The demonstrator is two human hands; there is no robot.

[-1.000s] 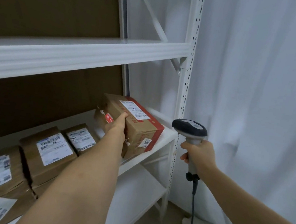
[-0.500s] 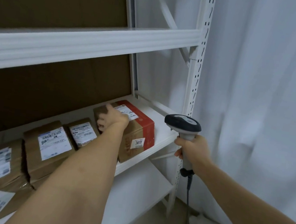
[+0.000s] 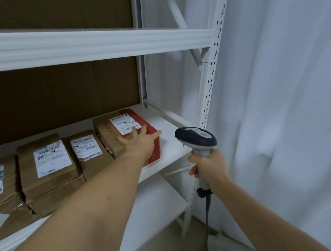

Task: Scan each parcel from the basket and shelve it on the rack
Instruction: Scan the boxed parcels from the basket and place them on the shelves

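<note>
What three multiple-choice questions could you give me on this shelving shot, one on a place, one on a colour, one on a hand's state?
1. Where does the red and brown parcel lie?
A. right end of the parcel row
B. top shelf
C. floor

2. What colour is the rack?
A. black
B. white
C. green

3. What is the left hand doing?
A. gripping the scanner
B. hanging idle
C. fingers spread at the parcel

Answers: 1 A, bare shelf lies to its right. 2 B, its post and beams are white. 3 C, the fingers are splayed; the right hand holds the scanner.
</note>
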